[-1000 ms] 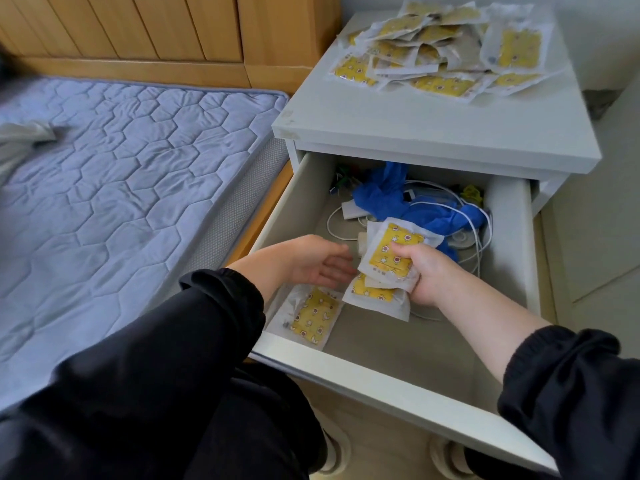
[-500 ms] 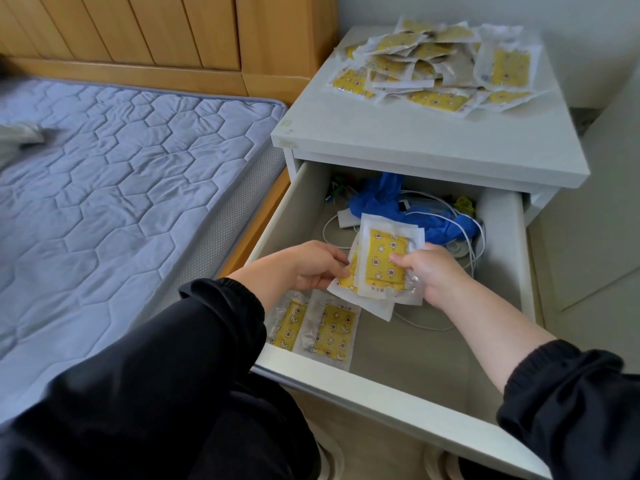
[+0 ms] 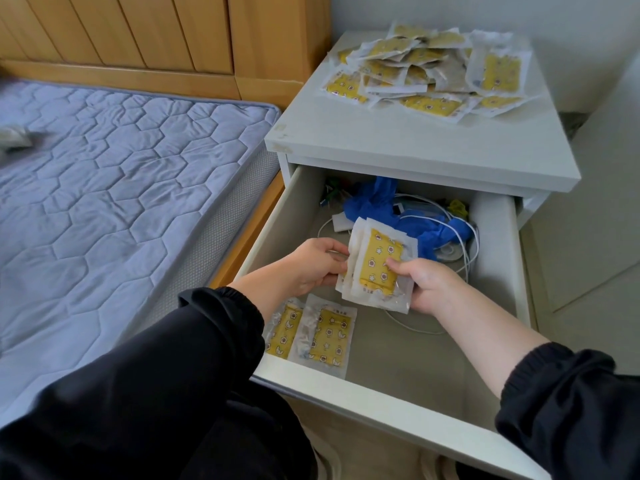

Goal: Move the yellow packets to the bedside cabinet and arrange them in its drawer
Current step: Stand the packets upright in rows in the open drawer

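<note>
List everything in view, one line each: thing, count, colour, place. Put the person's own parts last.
held packets: small stack, count unclear, yellow, above the drawer, between both hands
laid packets: two, yellow, flat side by side, drawer's front left corner
piled packets: many, yellow, cabinet top, far side
bedside cabinet: one, white, beside the mattress
drawer: one, white, pulled open
cloth: one, blue, drawer's back
cables: several, white, drawer's back right
mattress: one, grey-blue, left
left hand: pinches stack's left edge
right hand: grips stack's right side
</note>
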The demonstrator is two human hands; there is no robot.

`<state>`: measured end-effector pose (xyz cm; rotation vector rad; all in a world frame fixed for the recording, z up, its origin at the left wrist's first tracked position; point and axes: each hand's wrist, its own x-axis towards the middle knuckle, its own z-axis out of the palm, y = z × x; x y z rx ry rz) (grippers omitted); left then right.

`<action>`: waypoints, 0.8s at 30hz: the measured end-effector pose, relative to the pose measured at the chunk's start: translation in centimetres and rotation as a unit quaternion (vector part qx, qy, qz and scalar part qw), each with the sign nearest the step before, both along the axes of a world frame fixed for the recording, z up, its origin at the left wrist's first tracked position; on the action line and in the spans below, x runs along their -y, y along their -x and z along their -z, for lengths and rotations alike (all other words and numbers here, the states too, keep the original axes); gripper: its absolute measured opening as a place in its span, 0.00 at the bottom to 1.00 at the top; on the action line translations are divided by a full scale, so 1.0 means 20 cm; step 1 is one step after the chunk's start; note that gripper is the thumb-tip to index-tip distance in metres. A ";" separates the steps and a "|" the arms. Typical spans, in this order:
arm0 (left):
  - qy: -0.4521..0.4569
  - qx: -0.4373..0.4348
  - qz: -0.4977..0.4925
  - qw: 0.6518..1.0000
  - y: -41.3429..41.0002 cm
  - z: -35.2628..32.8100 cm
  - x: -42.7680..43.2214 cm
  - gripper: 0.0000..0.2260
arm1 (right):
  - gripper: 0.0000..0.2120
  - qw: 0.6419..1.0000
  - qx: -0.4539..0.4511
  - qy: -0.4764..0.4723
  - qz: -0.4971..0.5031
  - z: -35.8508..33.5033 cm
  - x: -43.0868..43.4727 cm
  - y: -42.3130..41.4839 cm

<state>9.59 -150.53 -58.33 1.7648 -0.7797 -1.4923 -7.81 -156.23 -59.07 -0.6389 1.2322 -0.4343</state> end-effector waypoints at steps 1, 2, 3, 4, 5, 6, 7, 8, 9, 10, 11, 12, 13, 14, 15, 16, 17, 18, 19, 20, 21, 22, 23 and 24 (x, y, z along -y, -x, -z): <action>0.006 -0.005 0.003 1.000 0.01 0.00 0.00 0.10 | 0.09 1.000 0.009 -0.002 0.005 0.00 0.00 0.00; 0.012 -0.010 0.005 1.000 0.01 0.00 0.00 0.09 | 0.09 1.000 0.013 -0.002 0.010 -0.01 -0.01 -0.01; 0.017 -0.016 0.009 1.000 0.02 0.00 0.00 0.09 | 0.09 1.000 0.017 0.000 0.013 -0.01 0.00 0.00; 0.021 -0.025 0.016 0.999 0.02 0.00 0.01 0.09 | 0.09 1.000 0.016 0.003 0.015 -0.02 0.00 0.00; 0.025 -0.038 0.025 0.999 0.02 0.00 0.01 0.08 | 0.10 1.000 0.014 0.002 0.018 -0.02 0.00 0.01; 0.030 -0.048 0.035 0.998 0.02 0.00 0.01 0.09 | 0.11 1.000 0.010 -0.001 0.019 -0.03 0.00 0.02; 0.033 -0.044 0.048 0.997 0.02 0.01 0.01 0.09 | 0.11 1.000 0.009 -0.004 0.020 -0.03 0.01 0.04; 0.034 -0.011 0.066 0.997 0.02 0.02 0.01 0.09 | 0.10 1.000 0.008 -0.005 0.025 -0.04 0.02 0.05; 0.036 0.058 0.099 0.993 0.03 0.03 0.01 0.10 | 0.10 0.999 0.006 -0.006 0.033 -0.04 0.03 0.06; 0.042 0.158 0.156 0.974 0.02 0.04 0.01 0.10 | 0.10 0.999 0.000 -0.009 0.043 -0.04 0.03 0.07; 0.047 0.260 0.235 0.935 0.03 0.06 0.01 0.11 | 0.10 0.999 -0.002 -0.011 0.051 -0.04 0.04 0.07; 0.047 0.340 0.325 0.881 0.04 0.08 0.00 0.13 | 0.11 0.998 -0.005 -0.013 0.056 -0.04 0.04 0.08; 0.044 0.381 0.410 0.827 0.06 0.10 -0.01 0.16 | 0.12 0.998 -0.011 -0.015 0.060 -0.03 0.05 0.08; 0.039 0.387 0.484 0.784 0.08 0.12 -0.03 0.18 | 0.13 0.998 -0.019 -0.019 0.062 -0.03 0.04 0.08; 0.034 0.382 0.544 0.746 0.11 0.15 -0.05 0.21 | 0.14 0.998 -0.025 -0.020 0.062 -0.03 0.05 0.08; 0.028 0.380 0.590 0.712 0.13 0.16 -0.06 0.24 | 0.14 0.998 -0.031 -0.020 0.058 -0.02 0.05 0.08; 0.023 0.387 0.619 0.683 0.14 0.17 -0.07 0.25 | 0.13 0.998 -0.038 -0.020 0.052 -0.01 0.05 0.07; 0.020 0.400 0.633 0.662 0.14 0.18 -0.08 0.26 | 0.13 0.998 -0.048 -0.021 0.044 -0.02 0.04 0.07; 0.018 0.413 0.640 0.647 0.12 0.18 -0.08 0.25 | 0.13 0.997 -0.058 -0.021 0.034 -0.02 0.03 0.06; 0.014 0.422 0.645 0.637 0.10 0.17 -0.09 0.23 | 0.14 0.997 -0.068 -0.024 0.024 -0.01 0.02 0.06; 0.008 0.425 0.649 0.631 0.08 0.16 -0.10 0.22 | 0.15 0.996 -0.077 -0.033 0.015 0.03 0.01 0.05; 0.000 0.425 0.653 0.626 0.07 0.15 -0.11 0.21 | 0.17 0.995 -0.091 -0.037 0.002 0.06 0.00 0.04; -0.005 0.426 0.656 0.624 0.05 0.14 -0.12 0.20 | 0.22 0.993 -0.111 -0.037 -0.016 0.10 -0.01 0.04; -0.009 0.425 0.656 0.623 0.02 0.13 -0.12 0.18 | 0.25 0.990 -0.133 -0.033 -0.031 0.14 -0.02 0.03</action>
